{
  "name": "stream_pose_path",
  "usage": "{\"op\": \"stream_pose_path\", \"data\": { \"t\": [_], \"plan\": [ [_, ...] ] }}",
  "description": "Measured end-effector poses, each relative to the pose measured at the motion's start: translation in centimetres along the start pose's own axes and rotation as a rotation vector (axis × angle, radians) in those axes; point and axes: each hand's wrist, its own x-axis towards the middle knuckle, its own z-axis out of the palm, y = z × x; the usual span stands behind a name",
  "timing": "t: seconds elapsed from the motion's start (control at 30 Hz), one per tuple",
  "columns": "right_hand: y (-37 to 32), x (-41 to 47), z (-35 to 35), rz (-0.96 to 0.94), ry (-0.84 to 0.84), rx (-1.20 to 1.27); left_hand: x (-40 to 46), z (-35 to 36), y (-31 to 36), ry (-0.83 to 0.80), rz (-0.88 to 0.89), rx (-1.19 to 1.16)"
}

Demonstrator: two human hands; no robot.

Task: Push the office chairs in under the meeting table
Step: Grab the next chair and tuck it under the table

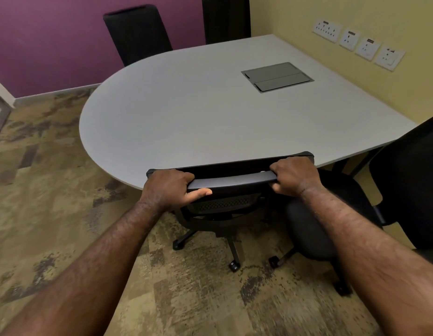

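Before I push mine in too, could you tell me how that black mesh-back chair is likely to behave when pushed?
The mesh-back chair will probably roll easily: its star base ends in casters. The carpet may drag slightly. With both hands on the top rail, it might swivel rather than tip.

Purple wall (53, 44), yellow wall (307, 10), mottled carpet (53, 214).

One chair (231, 183) sits at the table's (186, 112) near edge, another chair (409, 180) to its right, two chairs (138, 32) behind.
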Motion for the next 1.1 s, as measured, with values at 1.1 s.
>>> {"op": "stream_pose_path", "data": {
  "t": [1.1],
  "plan": [
    [-1.9,-4.4,-0.9,0.028,0.28,0.19,-1.5,-1.4,1.1,0.089,0.046,-0.071]
  ]
}}
